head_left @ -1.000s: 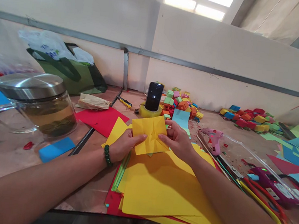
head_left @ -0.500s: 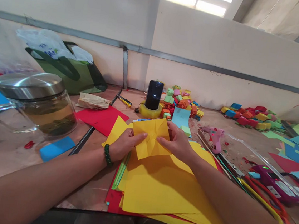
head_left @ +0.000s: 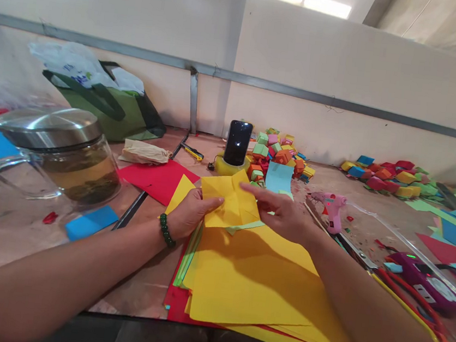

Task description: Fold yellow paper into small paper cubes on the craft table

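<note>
A creased square of yellow paper [head_left: 225, 195] is held up over the stack, its folds meeting near the middle. My left hand [head_left: 190, 210], with a green bead bracelet [head_left: 167, 231] at the wrist, pinches its left side, thumb in front. My right hand [head_left: 283, 213] is at the right side with the index finger stretched across the front near the upper corner; its other fingers are curled and the thumb is hidden. A pale green paper edge [head_left: 248, 227] shows under the square. Below lie large yellow sheets [head_left: 248, 283] over green and red ones.
Behind the paper a phone [head_left: 238, 142] stands in a yellow tape roll [head_left: 228, 166], beside a pile of folded paper cubes [head_left: 283, 155]. A pink glue gun [head_left: 333, 207] and purple power strip [head_left: 425, 281] lie right. A glass tea mug [head_left: 75, 170] and blue block [head_left: 92, 222] stand left.
My right thumb has left the front of the yellow paper, and the index finger now reaches across it. An upper flap has lifted, and a green edge shows below. My left hand keeps its pinch.
</note>
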Demonstrator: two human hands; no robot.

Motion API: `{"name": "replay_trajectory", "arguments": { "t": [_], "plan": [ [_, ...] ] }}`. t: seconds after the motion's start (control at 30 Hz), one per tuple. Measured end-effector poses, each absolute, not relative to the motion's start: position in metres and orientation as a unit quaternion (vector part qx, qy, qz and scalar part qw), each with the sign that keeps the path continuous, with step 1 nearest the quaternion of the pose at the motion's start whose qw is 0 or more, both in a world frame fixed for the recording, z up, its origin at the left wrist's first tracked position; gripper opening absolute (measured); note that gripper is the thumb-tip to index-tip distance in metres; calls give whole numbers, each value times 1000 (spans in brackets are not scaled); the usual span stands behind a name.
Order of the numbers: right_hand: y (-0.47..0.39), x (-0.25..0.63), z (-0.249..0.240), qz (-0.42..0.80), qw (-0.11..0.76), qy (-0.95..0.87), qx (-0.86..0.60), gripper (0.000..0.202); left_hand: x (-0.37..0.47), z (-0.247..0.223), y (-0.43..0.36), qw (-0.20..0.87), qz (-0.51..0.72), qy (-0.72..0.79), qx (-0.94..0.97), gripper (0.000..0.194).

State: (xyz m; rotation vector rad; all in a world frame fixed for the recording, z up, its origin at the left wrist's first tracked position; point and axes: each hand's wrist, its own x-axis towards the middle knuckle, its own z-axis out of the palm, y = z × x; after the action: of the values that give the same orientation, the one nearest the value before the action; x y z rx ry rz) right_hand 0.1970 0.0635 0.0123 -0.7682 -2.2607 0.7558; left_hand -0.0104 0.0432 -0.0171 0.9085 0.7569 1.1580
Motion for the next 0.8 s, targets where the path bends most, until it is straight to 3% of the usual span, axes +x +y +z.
{"name": "replay_trajectory", "arguments": {
  "t": [0.07,0.2,0.37,0.43,0.5,0.63,0.8],
  "plan": [
    [64,197,11,310,286,-868,-261,34,-10,-16,42,691,484,332,421,40],
    [68,198,9,359,333,-827,-277,21,-11,-13,43,665,520,341,413,37],
    [70,199,17,374,385,-774,-335,25,-16,-9,44,563,577,392,444,74],
    [70,197,17,375,396,-762,-349,26,-15,-9,41,549,563,381,486,77],
    [69,194,14,389,405,-749,-352,25,-12,-8,37,550,543,358,524,65],
    [69,188,7,442,425,-711,-345,23,-8,-9,34,535,532,363,546,22],
    [68,183,3,487,472,-633,-373,33,-8,-12,37,550,541,405,490,27]
  ]
}}
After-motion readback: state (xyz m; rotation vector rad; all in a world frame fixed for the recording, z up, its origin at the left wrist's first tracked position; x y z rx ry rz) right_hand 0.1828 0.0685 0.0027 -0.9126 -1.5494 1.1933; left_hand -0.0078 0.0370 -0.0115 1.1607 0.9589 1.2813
